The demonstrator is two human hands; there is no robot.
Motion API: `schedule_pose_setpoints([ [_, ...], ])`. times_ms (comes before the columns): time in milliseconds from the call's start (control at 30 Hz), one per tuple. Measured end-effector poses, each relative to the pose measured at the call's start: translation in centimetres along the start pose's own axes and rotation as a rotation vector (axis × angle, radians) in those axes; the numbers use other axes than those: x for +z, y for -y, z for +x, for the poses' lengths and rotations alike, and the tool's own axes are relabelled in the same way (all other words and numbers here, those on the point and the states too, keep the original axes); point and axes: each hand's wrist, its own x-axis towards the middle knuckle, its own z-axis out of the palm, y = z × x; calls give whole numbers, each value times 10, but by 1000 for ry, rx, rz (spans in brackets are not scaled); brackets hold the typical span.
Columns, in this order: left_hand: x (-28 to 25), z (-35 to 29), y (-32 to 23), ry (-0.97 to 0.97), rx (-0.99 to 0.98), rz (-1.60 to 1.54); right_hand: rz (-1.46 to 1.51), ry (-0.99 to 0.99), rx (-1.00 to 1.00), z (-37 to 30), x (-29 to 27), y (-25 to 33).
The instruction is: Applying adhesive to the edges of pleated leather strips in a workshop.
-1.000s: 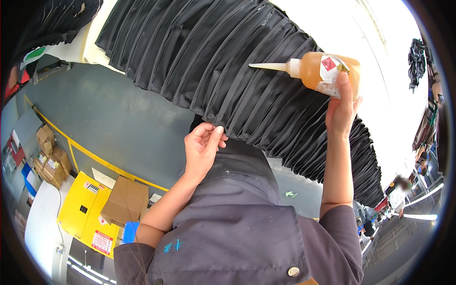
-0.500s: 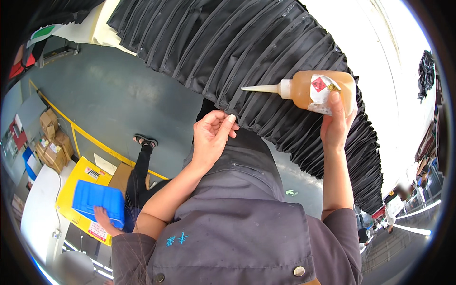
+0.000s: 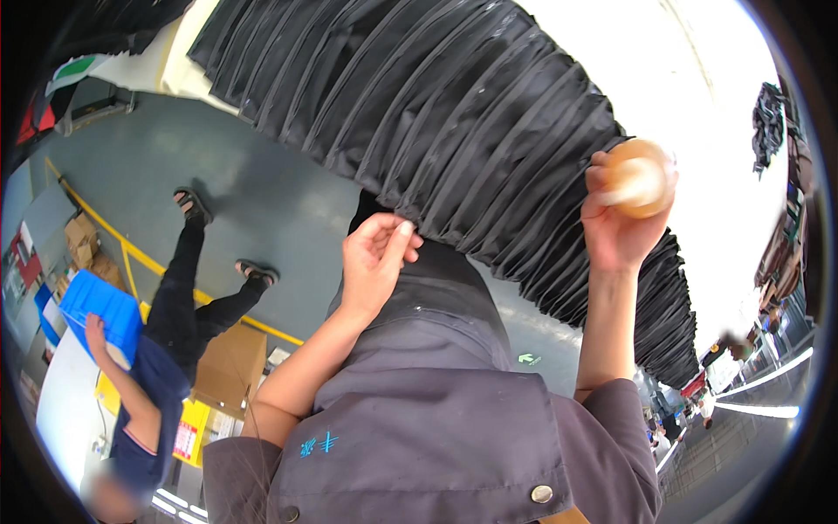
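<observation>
A long row of overlapping black fabric pieces (image 3: 410, 113) lies fanned along the edge of the white table (image 3: 663, 79). My left hand (image 3: 375, 266) is closed in a pinch at the row's near edge, thumb against fingers, on a black piece's edge. Above the right part of the row, my right hand (image 3: 618, 237) grips a squeeze bottle (image 3: 650, 179) of amber liquid. The bottle is blurred by motion, its pale nozzle pointing roughly up toward me. Whether the nozzle lets anything out cannot be made out.
At left, a person in dark clothes (image 3: 161, 367) carries a blue crate (image 3: 103, 313) along a yellow floor line. Cardboard boxes (image 3: 83, 240) stand behind, an open carton (image 3: 229, 367) nearer. A dark bundle (image 3: 768, 127) lies on the table's far right.
My right hand has turned the bottle from lying sideways, nozzle left, to nozzle toward me. My left hand stays at the fabric edge. The person with the blue crate has stepped further into view.
</observation>
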Motion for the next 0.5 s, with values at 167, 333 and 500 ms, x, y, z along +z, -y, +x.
schedule_pose_setpoints([
  [167, 2, -10, 6, 79, 45, 8, -142, 5, -330, 19, 11, 39],
  [333, 11, -11, 11, 56, 55, 12, -798, -224, -664, 25, 17, 35],
  [500, 13, -9, 11, 60, 58, 44, -848, -216, -664, 35, 18, 32],
])
